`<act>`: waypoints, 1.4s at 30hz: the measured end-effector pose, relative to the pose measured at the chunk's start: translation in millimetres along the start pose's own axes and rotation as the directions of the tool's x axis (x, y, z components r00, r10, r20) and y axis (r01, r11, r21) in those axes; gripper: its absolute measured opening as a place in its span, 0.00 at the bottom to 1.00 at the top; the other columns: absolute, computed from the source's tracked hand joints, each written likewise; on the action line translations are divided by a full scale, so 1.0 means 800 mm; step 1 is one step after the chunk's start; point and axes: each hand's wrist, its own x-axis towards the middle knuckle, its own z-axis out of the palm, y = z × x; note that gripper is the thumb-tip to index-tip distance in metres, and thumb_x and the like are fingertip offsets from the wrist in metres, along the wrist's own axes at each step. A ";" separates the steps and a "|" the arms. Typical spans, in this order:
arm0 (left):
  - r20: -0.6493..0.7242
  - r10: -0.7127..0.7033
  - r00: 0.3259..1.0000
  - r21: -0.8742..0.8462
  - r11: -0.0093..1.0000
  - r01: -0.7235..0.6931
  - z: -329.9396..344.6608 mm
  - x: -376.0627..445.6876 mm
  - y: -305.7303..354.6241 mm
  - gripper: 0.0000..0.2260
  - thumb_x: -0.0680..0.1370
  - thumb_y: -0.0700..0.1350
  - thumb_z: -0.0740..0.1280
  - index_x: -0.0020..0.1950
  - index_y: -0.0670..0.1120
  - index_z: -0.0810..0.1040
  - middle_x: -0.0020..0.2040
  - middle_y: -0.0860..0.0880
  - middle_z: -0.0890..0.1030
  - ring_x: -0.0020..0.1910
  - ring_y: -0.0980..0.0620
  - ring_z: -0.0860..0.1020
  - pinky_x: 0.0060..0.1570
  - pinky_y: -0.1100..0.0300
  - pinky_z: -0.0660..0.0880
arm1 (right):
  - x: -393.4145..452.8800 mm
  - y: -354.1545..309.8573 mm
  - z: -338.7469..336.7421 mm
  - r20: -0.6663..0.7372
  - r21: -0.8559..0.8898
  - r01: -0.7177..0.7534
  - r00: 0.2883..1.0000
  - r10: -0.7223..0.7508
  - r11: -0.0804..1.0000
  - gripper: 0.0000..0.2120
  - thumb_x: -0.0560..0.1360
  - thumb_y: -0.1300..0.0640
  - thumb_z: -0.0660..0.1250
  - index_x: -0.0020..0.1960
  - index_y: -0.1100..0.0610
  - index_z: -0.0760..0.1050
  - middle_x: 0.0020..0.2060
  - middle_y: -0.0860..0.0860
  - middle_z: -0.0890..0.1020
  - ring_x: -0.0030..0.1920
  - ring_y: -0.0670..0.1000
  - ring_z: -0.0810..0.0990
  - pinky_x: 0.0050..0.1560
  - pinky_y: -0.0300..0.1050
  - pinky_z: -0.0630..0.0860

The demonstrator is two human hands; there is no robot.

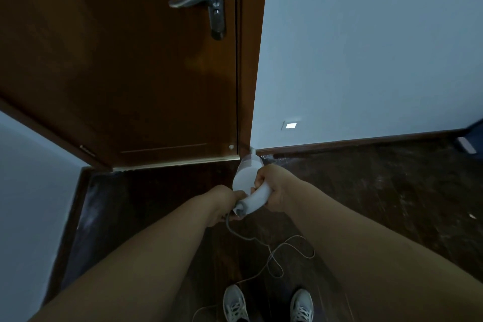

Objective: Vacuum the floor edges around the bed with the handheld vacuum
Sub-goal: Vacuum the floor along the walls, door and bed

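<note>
We had bare forearms with no sleeves showing, and we wore grey lace-up sneakers, the left sneaker (234,304) and right sneaker (302,306) both crossed by pale laces.

White vacuum (247,180), brown door (117,60), pale blue wall (366,47), dark floor (379,191)

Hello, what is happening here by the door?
A person holds a white handheld vacuum low over the dark floor. The right hand grips its handle; the left hand holds its rear end, where the cord comes out. The nozzle points into the corner between the door and the wall.
</note>
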 end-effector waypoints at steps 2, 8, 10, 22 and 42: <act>-0.003 0.005 1.000 0.014 1.000 -0.005 0.004 -0.003 0.004 0.10 0.80 0.48 0.63 0.47 0.41 0.71 0.59 0.37 0.77 0.59 0.40 0.78 0.64 0.46 0.73 | 0.003 -0.001 -0.009 0.005 -0.016 -0.013 1.000 0.013 1.000 0.20 0.78 0.68 0.55 0.70 0.64 0.65 0.36 0.58 0.70 0.34 0.51 0.68 0.36 0.42 0.69; -0.002 0.012 1.000 0.054 0.998 -0.012 0.026 -0.008 0.018 0.10 0.80 0.48 0.62 0.44 0.43 0.71 0.54 0.40 0.78 0.57 0.42 0.79 0.64 0.48 0.73 | 0.015 -0.006 -0.043 0.026 -0.005 -0.004 1.000 0.004 1.000 0.23 0.76 0.70 0.57 0.70 0.62 0.63 0.40 0.59 0.72 0.35 0.52 0.71 0.38 0.43 0.72; 0.000 0.012 1.000 0.064 0.998 -0.012 0.045 -0.009 0.026 0.10 0.80 0.48 0.62 0.44 0.43 0.71 0.51 0.41 0.79 0.56 0.42 0.80 0.63 0.48 0.74 | 0.023 -0.010 -0.064 0.018 -0.006 0.006 1.000 -0.005 1.000 0.24 0.75 0.70 0.57 0.70 0.62 0.63 0.41 0.60 0.72 0.36 0.53 0.71 0.40 0.44 0.72; -0.051 0.012 0.999 0.053 0.999 -0.009 0.186 -0.017 0.102 0.11 0.80 0.48 0.63 0.54 0.41 0.70 0.51 0.42 0.78 0.52 0.45 0.81 0.58 0.54 0.77 | 0.048 -0.051 -0.216 0.056 -0.085 0.055 0.997 -0.050 0.995 0.27 0.75 0.68 0.57 0.74 0.61 0.60 0.45 0.59 0.74 0.34 0.51 0.70 0.38 0.41 0.76; 0.002 0.053 0.999 0.165 0.985 -0.052 0.349 0.006 0.168 0.10 0.79 0.50 0.64 0.51 0.44 0.69 0.43 0.46 0.76 0.49 0.48 0.80 0.59 0.54 0.76 | 0.056 -0.061 -0.401 -0.003 0.158 0.010 1.000 -0.010 0.987 0.25 0.71 0.67 0.62 0.67 0.59 0.66 0.60 0.62 0.74 0.40 0.54 0.75 0.33 0.44 0.73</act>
